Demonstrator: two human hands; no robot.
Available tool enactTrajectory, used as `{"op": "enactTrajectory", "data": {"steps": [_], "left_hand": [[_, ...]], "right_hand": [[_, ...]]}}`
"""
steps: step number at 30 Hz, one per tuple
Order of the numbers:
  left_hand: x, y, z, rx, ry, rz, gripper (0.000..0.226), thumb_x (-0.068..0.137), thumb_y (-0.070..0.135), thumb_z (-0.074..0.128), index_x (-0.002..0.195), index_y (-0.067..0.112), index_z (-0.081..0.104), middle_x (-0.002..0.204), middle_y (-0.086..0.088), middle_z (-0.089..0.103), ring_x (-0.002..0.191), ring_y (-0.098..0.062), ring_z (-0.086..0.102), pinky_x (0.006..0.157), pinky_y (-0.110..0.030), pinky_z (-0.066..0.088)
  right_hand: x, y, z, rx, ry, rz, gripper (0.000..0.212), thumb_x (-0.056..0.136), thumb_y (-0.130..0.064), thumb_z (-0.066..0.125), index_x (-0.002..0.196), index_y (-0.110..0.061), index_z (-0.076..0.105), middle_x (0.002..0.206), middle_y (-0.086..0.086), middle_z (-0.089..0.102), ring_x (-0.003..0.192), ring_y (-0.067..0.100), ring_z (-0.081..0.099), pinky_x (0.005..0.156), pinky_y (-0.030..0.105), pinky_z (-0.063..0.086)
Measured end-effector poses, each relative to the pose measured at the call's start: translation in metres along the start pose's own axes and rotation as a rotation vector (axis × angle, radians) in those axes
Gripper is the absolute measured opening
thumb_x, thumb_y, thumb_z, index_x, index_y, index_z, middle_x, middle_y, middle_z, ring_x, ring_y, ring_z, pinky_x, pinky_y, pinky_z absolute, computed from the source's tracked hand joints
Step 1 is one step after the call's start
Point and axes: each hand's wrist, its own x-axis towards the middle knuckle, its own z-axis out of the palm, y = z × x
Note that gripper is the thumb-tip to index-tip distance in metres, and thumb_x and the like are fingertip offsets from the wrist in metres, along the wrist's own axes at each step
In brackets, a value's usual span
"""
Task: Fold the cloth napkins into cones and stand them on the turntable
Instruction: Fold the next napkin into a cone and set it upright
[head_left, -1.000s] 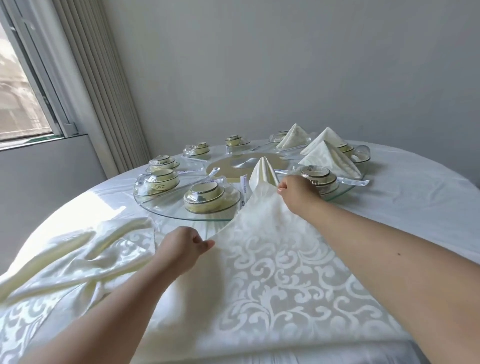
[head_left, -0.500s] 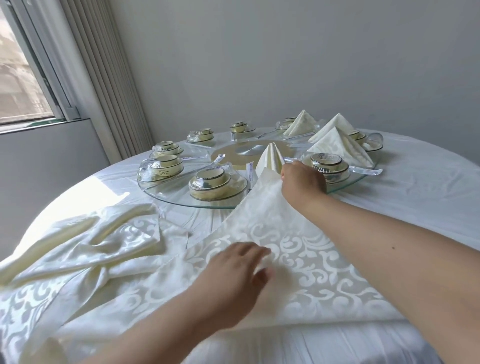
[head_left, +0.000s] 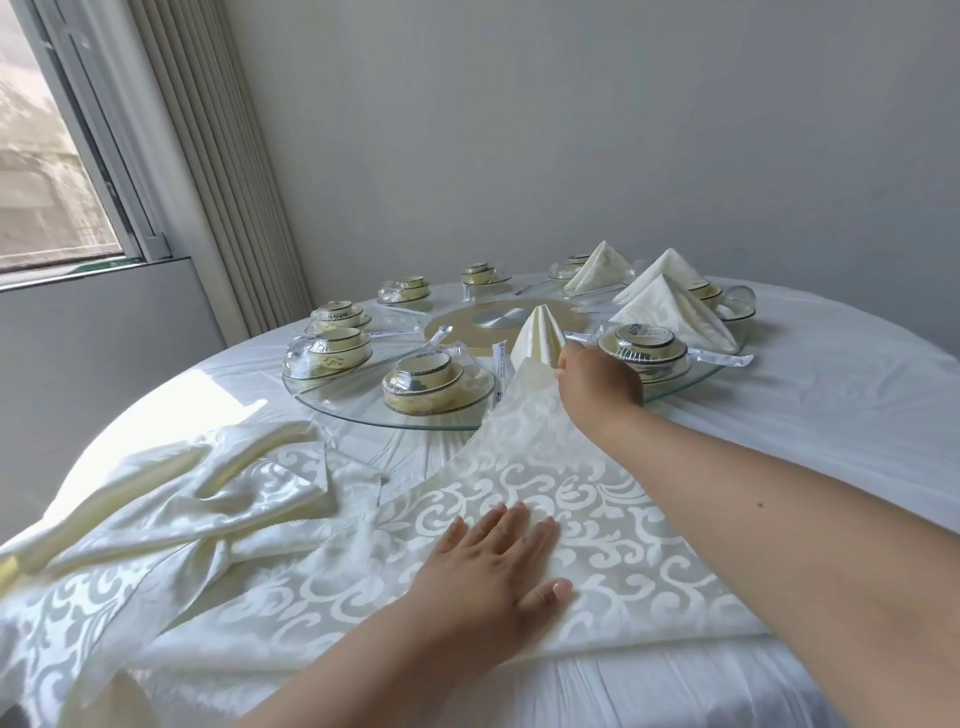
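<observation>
The left hand (head_left: 498, 566) is now lying flat on the patterned napkin (head_left: 519, 519), fingers straight and spread, where a second ago it was gripping the near-left edge in a curled pinch and swinging it across. So the fold has just been laid over, and the hand is pressing it down (smoothing the crease, I judge). The right hand (head_left: 597, 384) is still holding the far corner of the napkin by the near rim of the glass turntable (head_left: 363, 415), fingers curled round the cloth, though the fingertips themselves are hidden. The napkin is lying on the near part of the table as a triangle, its point reaching the turntable. Finished cones (head_left: 537, 340) are standing on the turntable, one just beyond the right hand and three at far right. More unfolded napkins (head_left: 182, 493) are lying heaped at left.
</observation>
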Motion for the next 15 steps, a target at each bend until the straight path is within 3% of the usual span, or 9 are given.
{"op": "enactTrajectory", "data": {"steps": [4, 6, 8, 11, 15], "left_hand": [[0.000, -0.001, 0.002, -0.009, 0.016, 0.013, 0.094, 0.067, 0.085, -0.009, 0.150, 0.041, -0.002, 0.161, 0.009, -0.005, 0.147, -0.010, -0.010, 0.119, -0.037, -0.005], [0.000, -0.001, 0.002, -0.007, 0.008, 0.015, 0.094, 0.067, 0.084, -0.009, 0.150, 0.041, -0.003, 0.161, 0.009, -0.006, 0.147, -0.009, -0.011, 0.119, -0.037, -0.006], [0.001, -0.002, 0.003, 0.000, 0.008, 0.014, 0.085, 0.074, 0.079, -0.003, 0.150, 0.041, -0.005, 0.161, 0.008, -0.007, 0.147, -0.010, -0.012, 0.119, -0.037, -0.007], [0.001, -0.001, 0.003, 0.009, 0.005, 0.026, 0.083, 0.076, 0.077, -0.003, 0.150, 0.039, -0.006, 0.161, 0.007, -0.008, 0.147, -0.010, -0.011, 0.119, -0.037, -0.006], [0.000, -0.003, 0.005, -0.013, 0.035, 0.031, 0.103, 0.057, 0.088, -0.017, 0.149, 0.043, -0.006, 0.160, 0.012, -0.007, 0.146, -0.007, -0.012, 0.119, -0.034, -0.006]], "right_hand": [[-0.031, -0.004, -0.019, 0.127, -0.010, -0.065, 0.012, 0.096, -0.025, 0.048, 0.104, -0.019, 0.053, 0.107, 0.003, 0.063, 0.097, 0.030, 0.059, 0.073, 0.032, 0.041], [-0.056, -0.007, -0.028, 0.181, -0.089, -0.094, 0.015, 0.095, -0.029, 0.049, 0.107, -0.022, 0.053, 0.110, 0.000, 0.063, 0.101, 0.026, 0.058, 0.076, 0.032, 0.041], [-0.087, -0.010, -0.032, 0.195, -0.241, -0.149, 0.028, 0.097, -0.034, 0.045, 0.122, -0.021, 0.051, 0.124, 0.000, 0.058, 0.114, 0.022, 0.052, 0.089, 0.032, 0.041], [-0.137, -0.009, -0.028, 0.184, -0.486, -0.197, 0.050, 0.102, -0.039, 0.030, 0.147, -0.018, 0.028, 0.153, 0.000, 0.031, 0.141, 0.017, 0.025, 0.114, 0.032, 0.021], [-0.171, 0.014, -0.018, 0.005, -0.581, -0.183, 0.059, 0.102, -0.046, 0.012, 0.154, -0.021, 0.001, 0.161, -0.006, -0.005, 0.146, 0.007, -0.008, 0.118, 0.032, -0.008]]}}
